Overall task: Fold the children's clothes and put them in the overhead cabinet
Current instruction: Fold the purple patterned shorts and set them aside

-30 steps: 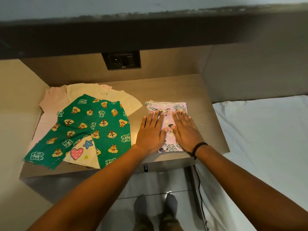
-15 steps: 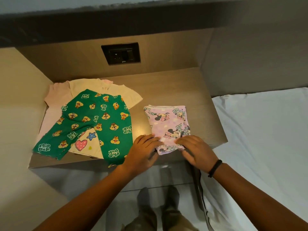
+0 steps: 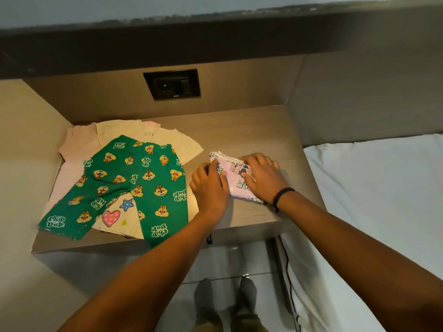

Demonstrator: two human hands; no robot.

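Note:
A small pink Minnie Mouse garment (image 3: 236, 174) lies folded on the right part of the wooden bedside surface (image 3: 239, 128). My left hand (image 3: 208, 185) holds its left edge with curled fingers. My right hand (image 3: 262, 176), a black band on its wrist, lies over its right side, fingers bent round the folded-over layer. To the left, green Chip 'n Dale trousers (image 3: 134, 185) lie flat on a cream T-shirt (image 3: 148, 135) with a heart and star print. A pale pink shirt (image 3: 79, 144) lies under both. No overhead cabinet is in view.
A black wall socket (image 3: 172, 83) sits in the back panel above the surface. A bed with a white sheet (image 3: 374, 192) adjoins on the right. A dark ledge (image 3: 215, 37) runs overhead. My feet (image 3: 225, 300) stand on the tiled floor below the front edge.
My hands slid from pressing the pink garment flat to its near edge, lifted it and folded it over away from me. The garment is now about half as long.

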